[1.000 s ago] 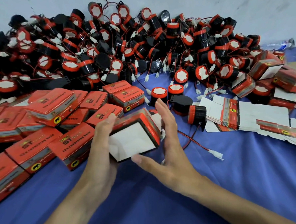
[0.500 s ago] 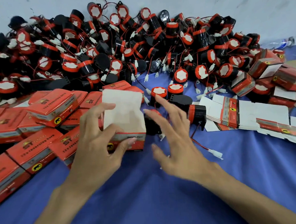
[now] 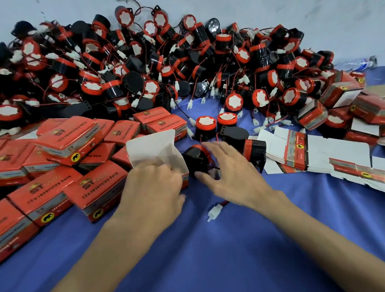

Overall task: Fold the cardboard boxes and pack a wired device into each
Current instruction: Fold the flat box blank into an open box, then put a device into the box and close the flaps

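Blue cloth (image 3: 216, 257) covers the table. Far side, against the pale wall: a large heap of black-and-red wired devices (image 3: 159, 64), leads and white plugs tangled through it.

Left: closed red boxes (image 3: 69, 139), stacked loosely several deep. Right: unfolded box blanks (image 3: 300, 152) lying flat in an overlapping stack, white side up.

Centre: one open box (image 3: 151, 146), white flap standing up, mouth turned towards the right. Left hand (image 3: 153, 184) holds it by the near edge, fingers curled onto the rim.

Just beside the mouth: one wired device (image 3: 194, 159), touching or nearly touching the box. Right hand (image 3: 231, 170) spread over it, thumb at its near side, fingers extended over the top. Motion blur; cannot tell whether the grasp is closed.

A white connector (image 3: 212, 213) on a red lead lies on the cloth near the right wrist.
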`<state>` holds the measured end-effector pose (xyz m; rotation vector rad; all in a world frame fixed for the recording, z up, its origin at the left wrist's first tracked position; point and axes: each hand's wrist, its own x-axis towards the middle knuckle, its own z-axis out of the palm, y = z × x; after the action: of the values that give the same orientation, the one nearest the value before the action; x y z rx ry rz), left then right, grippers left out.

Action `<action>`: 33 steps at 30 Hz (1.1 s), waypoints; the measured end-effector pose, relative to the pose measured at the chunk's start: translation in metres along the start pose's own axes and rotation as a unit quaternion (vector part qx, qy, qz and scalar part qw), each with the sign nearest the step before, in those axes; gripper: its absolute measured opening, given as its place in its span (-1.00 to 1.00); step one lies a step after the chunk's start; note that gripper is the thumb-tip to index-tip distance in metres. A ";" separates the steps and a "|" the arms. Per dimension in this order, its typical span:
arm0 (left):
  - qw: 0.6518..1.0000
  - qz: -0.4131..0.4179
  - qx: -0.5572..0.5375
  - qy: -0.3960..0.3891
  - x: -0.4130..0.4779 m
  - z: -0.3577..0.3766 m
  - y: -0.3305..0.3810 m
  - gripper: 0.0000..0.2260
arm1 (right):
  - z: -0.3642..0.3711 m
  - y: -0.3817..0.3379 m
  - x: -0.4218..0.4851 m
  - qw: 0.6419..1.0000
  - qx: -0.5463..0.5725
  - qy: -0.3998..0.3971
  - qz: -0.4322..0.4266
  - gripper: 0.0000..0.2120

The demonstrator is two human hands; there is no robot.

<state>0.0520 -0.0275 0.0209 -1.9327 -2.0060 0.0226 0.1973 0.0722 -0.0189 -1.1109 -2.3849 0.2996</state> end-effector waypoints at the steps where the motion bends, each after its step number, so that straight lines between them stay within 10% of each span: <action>1: 0.999 0.001 0.023 -0.045 0.006 -0.001 0.002 -0.82 | 0.002 -0.001 0.002 1.000 -0.001 -0.026 0.010 -0.43; 10: 0.994 0.034 0.048 -0.088 0.011 0.009 -0.004 -0.82 | -0.008 -0.006 -0.009 0.974 0.111 0.191 -0.041 -0.51; 15: 0.977 0.058 -0.108 0.174 -0.008 0.005 0.005 -0.88 | -0.021 -0.020 -0.017 0.945 0.071 0.274 -0.166 -0.42; 18: 0.897 0.002 -0.372 0.239 -0.025 0.003 0.016 -0.82 | -0.025 -0.021 -0.019 0.945 0.059 0.281 -0.155 -0.43; 22: 0.640 -0.047 -0.756 0.129 -0.028 0.006 0.030 -0.50 | -0.022 -0.023 -0.023 0.942 0.095 0.252 -0.200 -0.48; 30: 0.438 -0.168 -0.853 0.230 -0.026 0.015 0.019 -0.29 | -0.020 -0.027 -0.020 0.922 0.191 0.106 -0.318 -0.58; 33: 0.379 -0.138 -0.889 0.220 -0.024 0.008 0.011 -0.58 | -0.022 -0.020 -0.019 0.921 0.188 0.122 -0.319 -0.84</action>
<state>0.0610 -0.0477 0.0049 -1.3610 -1.4055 -3.4057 0.2059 0.0444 0.0018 -0.1568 -2.1922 0.3412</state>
